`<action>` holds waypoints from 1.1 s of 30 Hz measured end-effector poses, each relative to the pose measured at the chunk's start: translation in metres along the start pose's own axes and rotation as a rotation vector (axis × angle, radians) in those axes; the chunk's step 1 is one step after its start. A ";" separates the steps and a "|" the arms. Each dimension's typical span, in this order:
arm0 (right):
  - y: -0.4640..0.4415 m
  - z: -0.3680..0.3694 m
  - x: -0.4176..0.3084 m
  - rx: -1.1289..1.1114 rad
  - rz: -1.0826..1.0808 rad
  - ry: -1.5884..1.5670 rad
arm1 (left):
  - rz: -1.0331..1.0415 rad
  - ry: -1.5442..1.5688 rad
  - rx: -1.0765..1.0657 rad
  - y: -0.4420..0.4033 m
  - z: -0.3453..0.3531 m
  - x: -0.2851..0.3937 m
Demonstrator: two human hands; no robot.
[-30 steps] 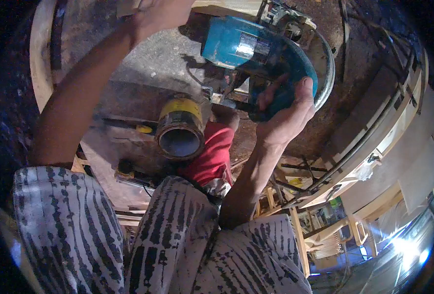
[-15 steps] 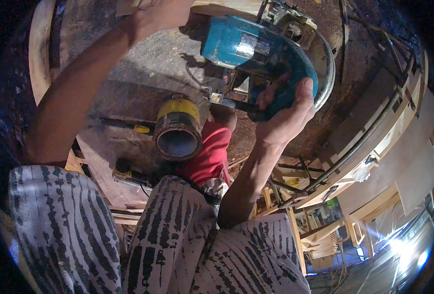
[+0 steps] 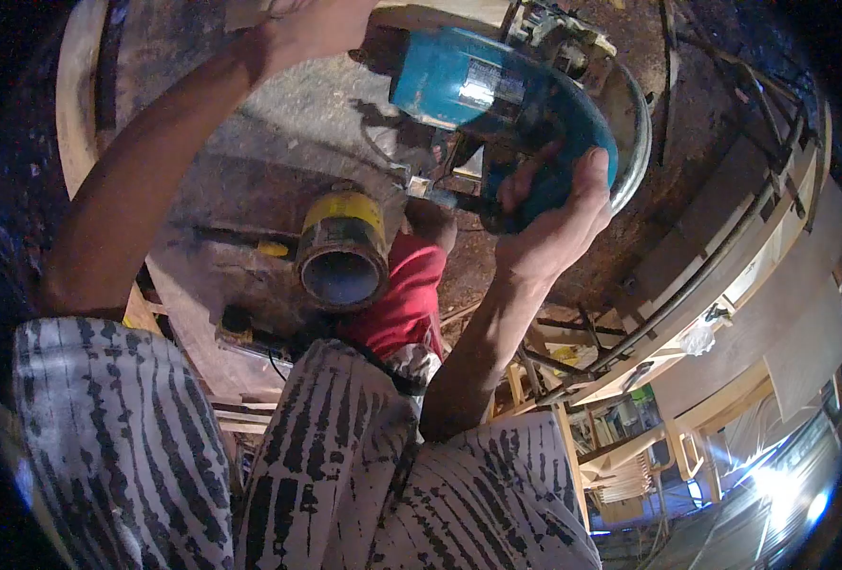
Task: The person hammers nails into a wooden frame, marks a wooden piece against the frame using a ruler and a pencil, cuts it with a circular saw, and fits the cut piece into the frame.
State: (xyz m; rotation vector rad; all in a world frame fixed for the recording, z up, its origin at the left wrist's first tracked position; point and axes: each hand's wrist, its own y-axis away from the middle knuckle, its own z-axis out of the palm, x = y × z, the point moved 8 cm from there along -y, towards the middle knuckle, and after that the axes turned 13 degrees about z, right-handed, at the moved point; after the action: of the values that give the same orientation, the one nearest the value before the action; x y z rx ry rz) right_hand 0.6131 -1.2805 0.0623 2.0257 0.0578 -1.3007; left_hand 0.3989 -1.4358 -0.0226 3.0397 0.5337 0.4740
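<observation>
A blue power tool [image 3: 459, 81] with a label on its side lies over a wooden board [image 3: 440, 13] at the top. My right hand [image 3: 559, 223] is wrapped round the tool's rear handle, thumb on top. At the top edge is my left hand [image 3: 321, 28], beside the board and left of the tool; its fingers are cut off by the frame. A dark cord runs from the handle. Below the tool stands an open cylinder [image 3: 343, 252] with a yellow band, next to a red cloth [image 3: 410, 294].
A yellow-and-black hand tool [image 3: 271, 249] lies left of the cylinder. Curved-looking wooden rails [image 3: 716, 285] and panels run along the right. Wooden frames [image 3: 630, 465] and a bright light [image 3: 777, 484] are at the lower right. My patterned trousers fill the bottom.
The blue tool's body has tilted slightly, and its label catches the light differently. My right hand keeps its hold. The view has shifted a little.
</observation>
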 end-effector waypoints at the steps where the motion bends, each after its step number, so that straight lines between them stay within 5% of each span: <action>1: 0.001 -0.002 0.002 0.003 0.011 0.000 | -0.001 0.002 -0.003 0.002 0.006 -0.001; 4: 0.001 -0.003 0.002 -0.004 -0.001 0.018 | 0.024 -0.137 0.111 -0.002 -0.006 0.004; 6: 0.002 0.001 -0.002 -0.007 -0.014 0.018 | -0.025 -0.042 -0.067 -0.005 -0.004 0.001; 16: 0.005 0.010 -0.010 -0.061 0.045 0.007 | 0.009 -0.033 0.076 0.004 0.001 -0.001; 33: 0.002 0.008 -0.008 -0.054 0.045 0.008 | -0.020 0.024 -0.062 0.002 -0.001 -0.003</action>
State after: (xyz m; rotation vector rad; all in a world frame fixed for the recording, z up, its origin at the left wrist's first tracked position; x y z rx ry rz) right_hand 0.6032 -1.2841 0.0678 1.9749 0.0500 -1.2503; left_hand 0.3965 -1.4392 -0.0223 2.9710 0.5393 0.5174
